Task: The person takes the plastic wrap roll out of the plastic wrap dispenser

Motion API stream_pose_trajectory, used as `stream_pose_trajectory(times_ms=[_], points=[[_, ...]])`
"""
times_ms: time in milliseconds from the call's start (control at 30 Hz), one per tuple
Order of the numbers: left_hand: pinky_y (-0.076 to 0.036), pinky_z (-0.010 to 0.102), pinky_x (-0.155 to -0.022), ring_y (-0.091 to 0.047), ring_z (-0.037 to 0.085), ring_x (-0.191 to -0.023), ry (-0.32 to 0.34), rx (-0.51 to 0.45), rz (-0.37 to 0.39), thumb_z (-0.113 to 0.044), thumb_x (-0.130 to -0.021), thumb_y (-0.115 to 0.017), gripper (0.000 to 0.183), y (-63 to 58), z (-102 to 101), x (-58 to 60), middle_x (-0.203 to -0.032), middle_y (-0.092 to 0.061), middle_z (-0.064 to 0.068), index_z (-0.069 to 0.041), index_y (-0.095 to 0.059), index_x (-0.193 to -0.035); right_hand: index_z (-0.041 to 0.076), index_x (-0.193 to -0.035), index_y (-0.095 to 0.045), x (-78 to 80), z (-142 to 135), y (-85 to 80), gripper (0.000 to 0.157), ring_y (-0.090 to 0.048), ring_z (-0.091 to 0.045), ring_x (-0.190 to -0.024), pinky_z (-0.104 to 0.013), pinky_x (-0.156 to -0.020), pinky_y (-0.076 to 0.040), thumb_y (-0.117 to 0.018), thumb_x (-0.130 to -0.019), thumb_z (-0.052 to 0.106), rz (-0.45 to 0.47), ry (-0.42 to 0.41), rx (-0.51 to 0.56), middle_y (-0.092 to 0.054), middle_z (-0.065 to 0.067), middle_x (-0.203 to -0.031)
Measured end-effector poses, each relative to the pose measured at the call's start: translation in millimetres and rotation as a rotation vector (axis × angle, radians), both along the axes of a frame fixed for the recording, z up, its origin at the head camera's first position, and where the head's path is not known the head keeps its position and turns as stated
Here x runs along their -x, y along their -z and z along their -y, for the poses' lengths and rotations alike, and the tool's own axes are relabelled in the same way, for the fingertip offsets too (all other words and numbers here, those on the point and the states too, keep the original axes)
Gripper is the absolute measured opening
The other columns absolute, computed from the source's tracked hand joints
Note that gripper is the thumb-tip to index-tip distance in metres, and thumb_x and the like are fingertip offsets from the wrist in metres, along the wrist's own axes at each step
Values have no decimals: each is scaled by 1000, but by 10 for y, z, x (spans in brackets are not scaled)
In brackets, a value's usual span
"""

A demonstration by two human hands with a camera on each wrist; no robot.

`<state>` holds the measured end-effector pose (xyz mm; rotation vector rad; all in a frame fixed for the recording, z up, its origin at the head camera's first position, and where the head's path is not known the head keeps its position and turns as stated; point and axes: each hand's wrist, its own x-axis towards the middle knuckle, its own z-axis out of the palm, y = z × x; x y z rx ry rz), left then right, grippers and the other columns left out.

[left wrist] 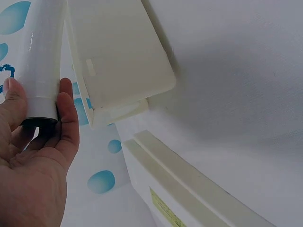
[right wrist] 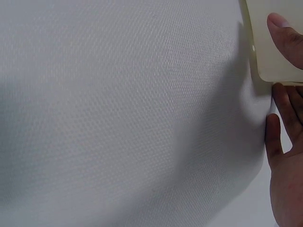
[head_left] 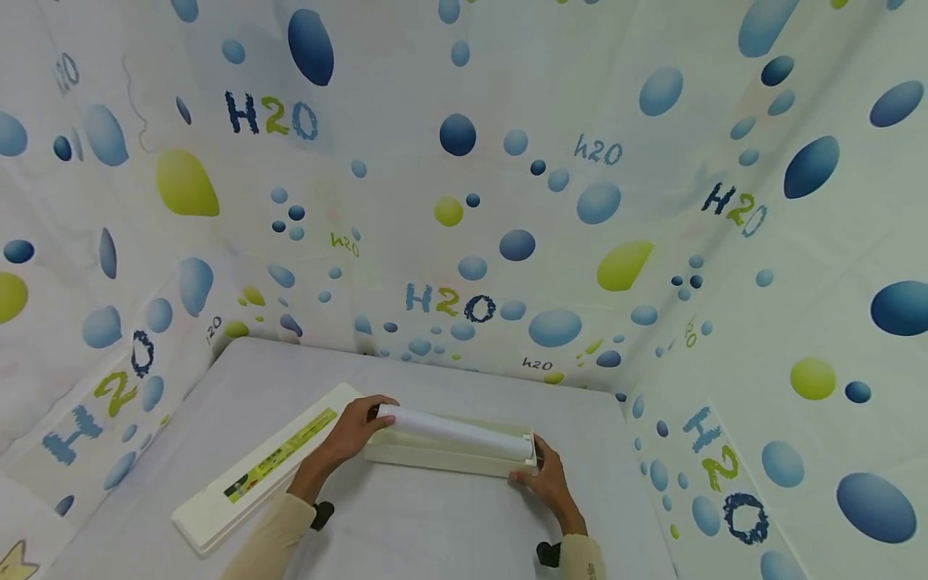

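Observation:
My left hand (head_left: 350,431) grips the left end of a shiny white roll (head_left: 457,430), which looks like cling film. In the left wrist view, thumb and fingers wrap round the end of the roll (left wrist: 45,61), where a dark rim shows. That end is raised above the long cream dispenser box (head_left: 435,459), while the other end lies inside it at the right. My right hand (head_left: 547,481) holds the box's right end, its thumb (right wrist: 289,43) on the front wall and its fingers at the end face.
To the left, a long cream lid (head_left: 210,515) with a yellow-green label (head_left: 283,453) lies slanted on the white-covered table (head_left: 406,532). Patterned sheets (head_left: 406,201) hang behind the table and at both sides.

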<state>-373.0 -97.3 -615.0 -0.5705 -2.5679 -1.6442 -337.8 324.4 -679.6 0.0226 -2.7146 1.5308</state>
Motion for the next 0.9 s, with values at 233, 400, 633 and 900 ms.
stream_pose_trajectory(times_ms=[233,400,633,900], points=[[-41,23,-66,-43,5,-67,-34,-17,43,-9,-105,-71,31,32,10,-19,-79,-55,4,6,-72,-131,-11,-159,-45,-11,4,4,97,-63,-47,-137,-56,-116,-51,-97,-78,5,-7,-8,11,-63,-32,-149],[-40,23,-63,-43,7,-66,-28,-78,42,-11,-106,-70,31,35,21,-24,-79,-58,13,7,-71,-132,-10,-159,-46,-6,-3,20,97,-61,-47,-140,-56,-118,-50,-97,-78,3,0,-7,24,-63,-31,-150],[-52,26,-69,-60,12,-74,-39,-148,49,-10,-107,-68,32,41,14,-4,-98,-71,27,8,-71,-133,-4,-154,-54,-5,-17,18,91,-69,-30,-124,-35,-107,-56,-100,-76,8,-14,-16,32,-72,-20,-139],[-54,27,-73,-62,11,-79,-51,-160,43,-11,-108,-67,33,-13,21,93,-101,-72,24,8,-70,-135,-1,-155,-54,2,-6,24,91,-67,-35,-130,-36,-110,-54,-100,-77,9,9,-3,30,-69,-21,-146]])
